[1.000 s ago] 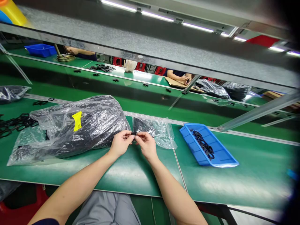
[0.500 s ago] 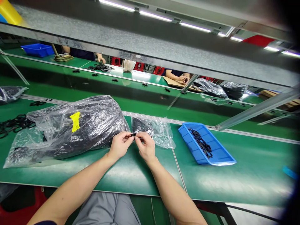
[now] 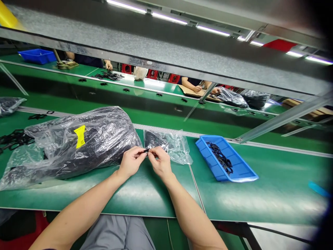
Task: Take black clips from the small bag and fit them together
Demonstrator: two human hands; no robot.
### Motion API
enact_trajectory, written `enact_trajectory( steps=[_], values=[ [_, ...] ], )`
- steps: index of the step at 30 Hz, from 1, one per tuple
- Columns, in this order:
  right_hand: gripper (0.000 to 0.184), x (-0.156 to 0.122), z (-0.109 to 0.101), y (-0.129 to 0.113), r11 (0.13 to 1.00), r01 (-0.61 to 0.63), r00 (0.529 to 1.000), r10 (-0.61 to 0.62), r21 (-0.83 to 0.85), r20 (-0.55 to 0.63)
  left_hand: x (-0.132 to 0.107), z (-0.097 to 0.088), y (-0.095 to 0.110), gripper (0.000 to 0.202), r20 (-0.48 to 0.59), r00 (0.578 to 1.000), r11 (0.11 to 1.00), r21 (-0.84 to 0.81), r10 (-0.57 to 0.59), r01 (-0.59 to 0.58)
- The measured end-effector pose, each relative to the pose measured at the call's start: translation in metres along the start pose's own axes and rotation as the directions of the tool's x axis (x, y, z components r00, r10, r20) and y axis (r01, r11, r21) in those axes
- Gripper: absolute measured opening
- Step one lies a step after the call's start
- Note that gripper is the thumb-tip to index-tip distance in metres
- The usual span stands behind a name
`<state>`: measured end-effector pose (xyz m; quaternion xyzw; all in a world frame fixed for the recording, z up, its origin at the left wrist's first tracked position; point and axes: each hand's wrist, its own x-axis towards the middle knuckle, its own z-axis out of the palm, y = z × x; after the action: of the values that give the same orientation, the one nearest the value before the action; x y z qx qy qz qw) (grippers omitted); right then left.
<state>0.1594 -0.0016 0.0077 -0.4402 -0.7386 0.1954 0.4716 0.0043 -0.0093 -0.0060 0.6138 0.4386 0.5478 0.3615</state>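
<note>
My left hand (image 3: 132, 161) and my right hand (image 3: 159, 162) meet fingertip to fingertip above the green bench. Between them they pinch a small black part (image 3: 146, 150), mostly hidden by the fingers. Just left of my left hand lies a large clear plastic bag (image 3: 104, 133) full of black parts, with a yellow label (image 3: 80, 136) on it. Behind my right hand rests a smaller clear bag (image 3: 177, 147), also with black parts inside. To the right stands a blue tray (image 3: 240, 163) holding several black frame-like parts (image 3: 220, 158).
Loose black parts (image 3: 17, 139) lie at the far left. Beyond the bench runs a green conveyor (image 3: 145, 109) with black pieces spaced along it. A slanted metal post (image 3: 275, 119) rises on the right. Across the conveyor, co-workers' hands (image 3: 108, 65) handle parts.
The whole view has shifted slightly, so things sit a little further left. Both hands keep pinching the small black part, with little finger movement. Across the line, a co-worker's hands have moved apart.
</note>
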Motion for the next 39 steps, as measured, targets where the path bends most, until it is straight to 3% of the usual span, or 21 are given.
enact_trajectory(
  steps=[3, 6, 10, 14, 16, 21, 27, 39],
  values=[
    [0.01, 0.001, -0.001, 0.001, 0.999, -0.029, 1.0, 0.029, 0.021, 0.006, 0.001, 0.0, 0.0, 0.016, 0.017, 1.0, 1.0, 0.008, 0.009, -0.01],
    [0.008, 0.001, 0.0, 0.004, 0.978, -0.153, 0.987, 0.158, 0.138, -0.021, 0.001, 0.0, 0.001, 0.016, 0.031, 1.0, 1.0, 0.016, 0.003, -0.004],
    [0.025, 0.002, 0.004, 0.01, 0.849, -0.338, 0.939, 0.33, 0.405, 0.093, 0.0, -0.001, 0.001, 0.017, 0.055, 0.998, 1.0, 0.006, -0.006, 0.005],
    [0.02, 0.004, 0.004, 0.012, 0.761, -0.434, 0.899, 0.398, 0.482, 0.182, 0.001, 0.0, -0.001, 0.018, 0.061, 0.998, 0.999, 0.0, -0.034, 0.034],
    [0.02, 0.004, 0.004, 0.01, 0.759, -0.436, 0.898, 0.407, 0.484, 0.17, 0.002, 0.0, -0.001, 0.019, 0.062, 0.995, 0.997, -0.031, -0.072, 0.074],
    [0.017, 0.001, 0.004, 0.001, 0.851, -0.367, 0.93, 0.347, 0.376, 0.123, 0.005, 0.001, 0.0, 0.022, 0.058, 0.98, 0.965, -0.169, -0.193, 0.2],
    [0.016, -0.004, 0.008, 0.002, 0.909, -0.287, 0.957, 0.283, 0.303, 0.057, 0.003, -0.001, 0.0, 0.015, -0.075, 0.991, 0.993, -0.056, -0.107, 0.103],
    [0.012, -0.005, 0.008, 0.001, 0.938, -0.21, 0.977, 0.214, 0.275, 0.016, 0.003, -0.002, 0.003, 0.01, -0.074, 0.996, 0.999, 0.02, -0.049, 0.051]
  ],
)
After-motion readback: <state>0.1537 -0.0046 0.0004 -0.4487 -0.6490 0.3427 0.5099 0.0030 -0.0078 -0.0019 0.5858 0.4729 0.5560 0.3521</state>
